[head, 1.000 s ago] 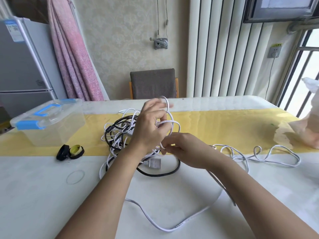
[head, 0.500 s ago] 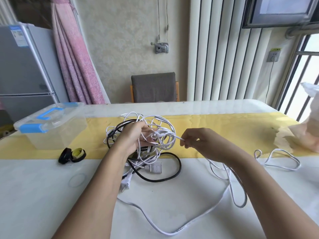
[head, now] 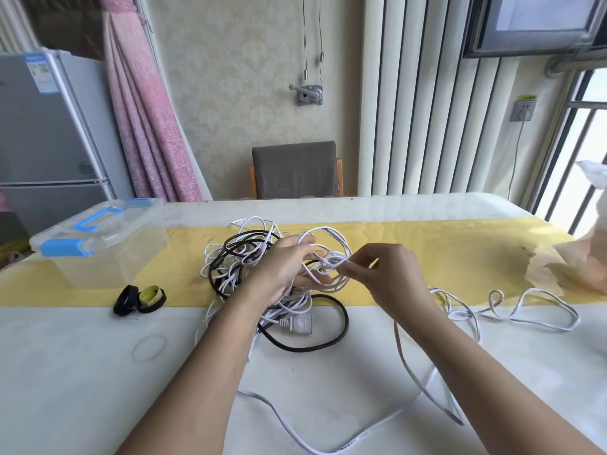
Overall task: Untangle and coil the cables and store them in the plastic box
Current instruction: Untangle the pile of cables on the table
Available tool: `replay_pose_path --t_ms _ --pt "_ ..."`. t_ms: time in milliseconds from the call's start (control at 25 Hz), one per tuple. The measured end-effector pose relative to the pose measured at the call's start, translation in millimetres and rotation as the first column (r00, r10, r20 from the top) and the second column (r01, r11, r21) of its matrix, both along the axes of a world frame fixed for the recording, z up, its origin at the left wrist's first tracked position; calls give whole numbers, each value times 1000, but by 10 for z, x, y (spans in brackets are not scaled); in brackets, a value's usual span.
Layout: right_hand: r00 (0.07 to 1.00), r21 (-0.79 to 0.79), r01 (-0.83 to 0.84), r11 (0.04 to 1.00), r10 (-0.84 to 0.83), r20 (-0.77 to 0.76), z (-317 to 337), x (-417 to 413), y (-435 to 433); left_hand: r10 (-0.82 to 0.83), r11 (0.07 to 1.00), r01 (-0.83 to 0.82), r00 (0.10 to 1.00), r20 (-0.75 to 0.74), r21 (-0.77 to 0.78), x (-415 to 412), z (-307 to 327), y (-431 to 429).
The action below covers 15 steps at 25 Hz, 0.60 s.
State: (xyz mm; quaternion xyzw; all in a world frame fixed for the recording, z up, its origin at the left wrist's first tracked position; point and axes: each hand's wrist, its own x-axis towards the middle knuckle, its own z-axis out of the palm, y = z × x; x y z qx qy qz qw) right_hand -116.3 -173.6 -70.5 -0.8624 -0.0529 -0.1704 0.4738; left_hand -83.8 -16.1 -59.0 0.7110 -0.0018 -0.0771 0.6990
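Untangling is under way: the cable tangle (head: 236, 257), at mid-bench (head: 98, 372), is gripped by the left hand (head: 279, 270), and one white strand (head: 331, 261) is pinched in the right hand (head: 384, 274) fingers (head: 353, 266). Next, that strand probably needs drawing clear; the lidded plastic box (head: 108, 254) is left unused nearby.

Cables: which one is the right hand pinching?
The thin white cable: the right hand pinches one of its loops, held up off the table. The thick black cable lies looped on the table, apart from that hand.
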Motion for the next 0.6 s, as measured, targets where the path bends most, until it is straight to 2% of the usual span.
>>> replay_pose_path --t_ms 80,240,320,400,520,600 --pt "999 73 -31 997 29 33 -20 14 25 -36 998 30 996 85 64 -2 -28 -44" --pt "998 -96 -64 993 61 -29 -114 134 -18 -166 956 131 979 116 261 -14 -92 -46" --pt "994 -86 -107 991 103 -47 -115 166 -64 -113 958 66 982 154 279 -3 -131 -64" --pt "992 -42 -123 991 123 -17 -106 183 -88 0 959 -68 971 239 274 8 -144 -96" --pt "996 15 -87 996 86 35 -113 190 -74 125 949 -235 893 432 210 7 -147 -145" --pt "997 85 -78 993 77 20 -106 190 -72 131 950 -254 851 508 182 7 -157 -175"
